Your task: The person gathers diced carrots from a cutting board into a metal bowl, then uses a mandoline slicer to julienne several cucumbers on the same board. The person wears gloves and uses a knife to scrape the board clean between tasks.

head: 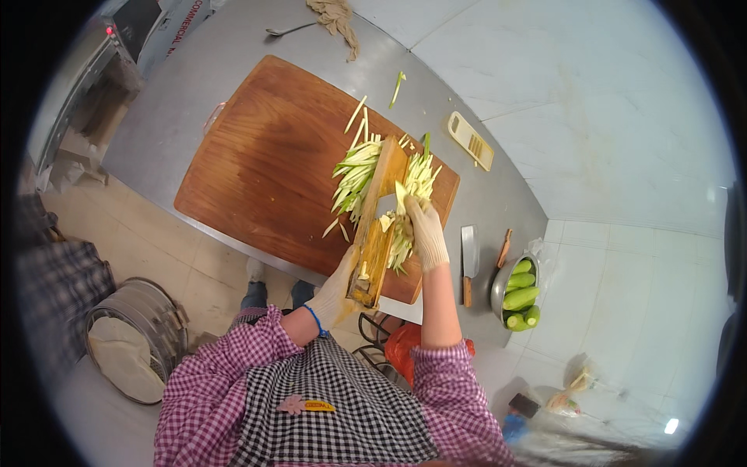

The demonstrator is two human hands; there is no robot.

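Observation:
A knit work glove covers my left hand, which grips the near end of a long wooden mandoline slicer. The slicer slants over the right part of a brown wooden cutting board. My gloved right hand holds a pale green piece of squash by the slicer's metal blade plate. Small scraps lie in the slicer's trough below the plate. Cut squash strips are heaped left of the slicer, and more strips lie to its right, partly hidden by my right hand.
Right of the board lie a cleaver, a wooden-handled tool and a metal bowl of whole green squash. A plastic grater is near the wall. At the back are a rag and a spoon on the steel table.

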